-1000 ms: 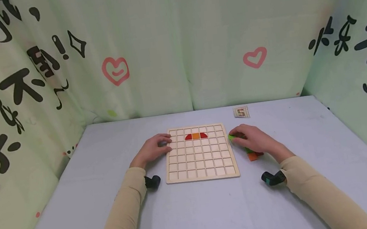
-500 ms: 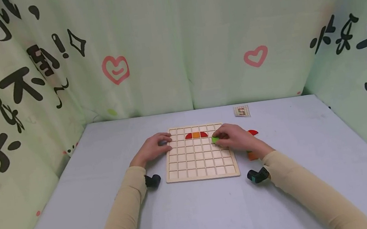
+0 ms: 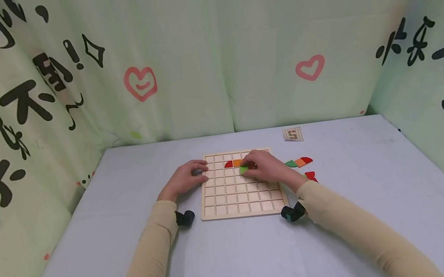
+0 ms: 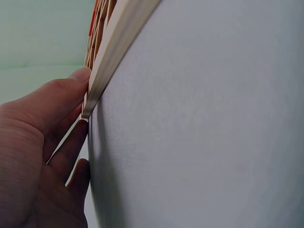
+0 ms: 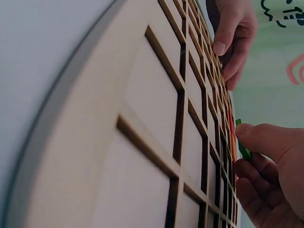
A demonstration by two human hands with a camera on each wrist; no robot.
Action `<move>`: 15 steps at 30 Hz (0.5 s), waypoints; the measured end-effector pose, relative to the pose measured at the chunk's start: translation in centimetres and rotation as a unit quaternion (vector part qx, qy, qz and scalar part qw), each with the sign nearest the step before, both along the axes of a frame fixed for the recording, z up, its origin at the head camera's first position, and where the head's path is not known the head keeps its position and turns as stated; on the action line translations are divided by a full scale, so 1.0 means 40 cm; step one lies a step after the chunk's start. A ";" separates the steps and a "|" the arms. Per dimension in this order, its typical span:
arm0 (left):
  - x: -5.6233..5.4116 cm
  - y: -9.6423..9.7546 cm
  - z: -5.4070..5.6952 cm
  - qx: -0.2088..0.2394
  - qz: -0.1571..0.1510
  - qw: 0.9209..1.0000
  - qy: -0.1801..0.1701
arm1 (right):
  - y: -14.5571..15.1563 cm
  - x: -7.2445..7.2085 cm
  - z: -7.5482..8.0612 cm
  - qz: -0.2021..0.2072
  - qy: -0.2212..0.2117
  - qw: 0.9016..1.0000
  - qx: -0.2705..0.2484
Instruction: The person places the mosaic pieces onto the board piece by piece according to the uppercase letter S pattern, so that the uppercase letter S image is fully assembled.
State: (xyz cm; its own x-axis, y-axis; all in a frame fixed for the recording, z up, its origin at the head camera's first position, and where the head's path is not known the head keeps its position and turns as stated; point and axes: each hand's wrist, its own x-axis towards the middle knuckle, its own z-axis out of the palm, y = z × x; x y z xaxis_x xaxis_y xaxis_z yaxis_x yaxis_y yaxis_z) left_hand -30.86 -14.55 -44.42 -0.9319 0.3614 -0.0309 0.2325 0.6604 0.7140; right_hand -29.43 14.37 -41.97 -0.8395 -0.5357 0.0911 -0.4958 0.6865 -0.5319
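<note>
My left hand (image 3: 185, 178) rests at the left edge of a wooden grid board (image 3: 224, 208). In the left wrist view its thumb touches the board's side edge and its other fingers lie loosely bent beside it. My right hand (image 3: 268, 166) pinches a thin light green tile (image 3: 244, 170) between thumb and fingers. That green tile (image 5: 244, 147) is tilted on edge close over the board in the right wrist view. In the row just behind it lie a red rounded piece (image 3: 228, 164) and an orange square (image 3: 237, 162); the cells to their right are partly covered by my hand.
Right of the board lies a row of green, orange and red pieces (image 3: 300, 162). Nearer, red and green pieces (image 3: 311, 176) show partly behind my right forearm. A small card (image 3: 292, 135) with a grid picture lies at the table's back. Printed curtains surround the table.
My right hand picked up the light green tile right of the board and carried it left over the board, uncovering loose pieces. The left hand stays at the board's edge.
</note>
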 end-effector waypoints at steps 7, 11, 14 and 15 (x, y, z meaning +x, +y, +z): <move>-0.002 0.001 0.000 -0.008 0.005 1.000 -0.005 | -0.039 0.000 0.001 0.000 0.005 1.000 0.008; -0.002 0.002 0.001 -0.011 0.007 1.000 -0.004 | -0.049 -0.001 0.005 -0.002 0.011 1.000 0.010; 0.000 0.002 0.001 -0.009 0.008 1.000 -0.003 | -0.056 -0.004 0.005 -0.006 0.010 1.000 0.014; 0.000 0.002 0.001 -0.009 0.008 1.000 -0.003 | -0.058 -0.005 0.005 -0.006 0.011 1.000 0.016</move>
State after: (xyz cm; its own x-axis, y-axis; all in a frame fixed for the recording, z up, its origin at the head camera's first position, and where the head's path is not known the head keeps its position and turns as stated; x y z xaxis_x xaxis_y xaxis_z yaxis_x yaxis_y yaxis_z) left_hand -30.85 -14.47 -44.37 -0.9373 0.3458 -0.0422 0.2179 0.6765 0.7035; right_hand -29.64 12.05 -41.79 -0.8441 -0.5281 0.0925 -0.4983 0.7091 -0.4988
